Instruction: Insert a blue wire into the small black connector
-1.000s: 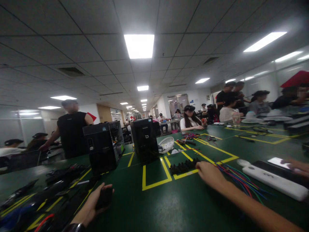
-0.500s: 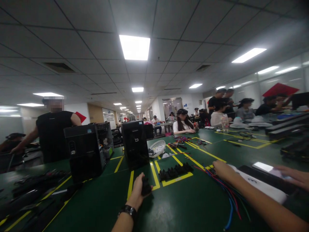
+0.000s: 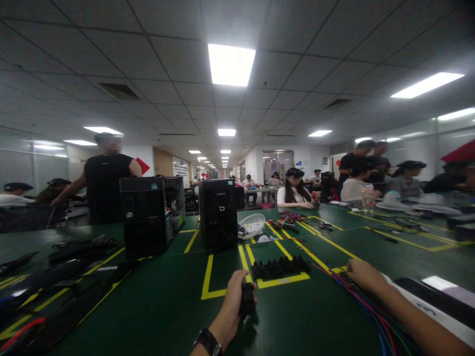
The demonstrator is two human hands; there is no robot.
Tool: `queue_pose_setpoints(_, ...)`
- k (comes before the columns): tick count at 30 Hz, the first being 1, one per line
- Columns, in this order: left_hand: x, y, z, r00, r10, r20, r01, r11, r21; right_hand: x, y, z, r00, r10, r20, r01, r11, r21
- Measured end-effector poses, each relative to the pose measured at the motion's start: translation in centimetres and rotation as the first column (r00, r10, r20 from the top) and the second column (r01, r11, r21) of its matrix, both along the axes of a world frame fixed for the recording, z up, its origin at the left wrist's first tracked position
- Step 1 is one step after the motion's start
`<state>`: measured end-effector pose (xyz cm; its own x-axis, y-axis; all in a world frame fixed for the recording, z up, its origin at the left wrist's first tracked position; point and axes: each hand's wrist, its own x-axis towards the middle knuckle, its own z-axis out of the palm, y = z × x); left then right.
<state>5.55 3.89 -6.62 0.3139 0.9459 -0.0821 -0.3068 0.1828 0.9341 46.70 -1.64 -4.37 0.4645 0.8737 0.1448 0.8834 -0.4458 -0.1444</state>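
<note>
My left hand [image 3: 232, 306] is closed round a small black block [image 3: 247, 299] low over the green table [image 3: 163, 306], just in front of a yellow-taped square. A dark watch sits on that wrist. My right hand [image 3: 361, 274] rests palm down on a bundle of coloured wires [image 3: 356, 301] at the right; whether its fingers grip them cannot be seen. A row of black blocks [image 3: 280, 268] lies on the yellow tape between the two hands.
Two black computer towers [image 3: 146, 215] [image 3: 218, 212] stand beyond the taped squares, a white basket [image 3: 252, 225] beside them. Black cables [image 3: 63, 269] litter the left. A white power strip [image 3: 426, 309] lies right. One person stands at the left; others sit at far tables.
My left hand with the black block has come from the lower left to the middle of the table. My right hand has stayed on the wires. The view swung left, then right again.
</note>
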Motion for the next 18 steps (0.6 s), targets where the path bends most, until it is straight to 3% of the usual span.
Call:
queue_pose_setpoints(6,0.6,0.0,0.3,0.998,0.054,-0.011,-0.053,0.996,0.066,0.3,-0.4,0.5,0.999,0.028,-0.035,-0.027,1.0,0.012)
queue_pose_setpoints(9,-0.4,0.4,0.3,0.996,0.069,-0.058,-0.062,0.991,0.119,0.4,-0.4,0.3,0.998,0.046,-0.032,-0.046,0.999,0.008)
queue_pose_setpoints(13,-4.5,2.4,0.6,0.972,0.17,-0.163,-0.149,0.98,0.133,0.1,0.0,0.4,0.998,0.06,-0.009,-0.059,0.998,0.035)
queue_pose_setpoints(18,-13.0,5.7,1.8,0.868,0.325,-0.376,-0.293,0.946,0.141,-1.1,1.1,1.0,0.989,0.135,0.057,-0.138,0.988,0.069)
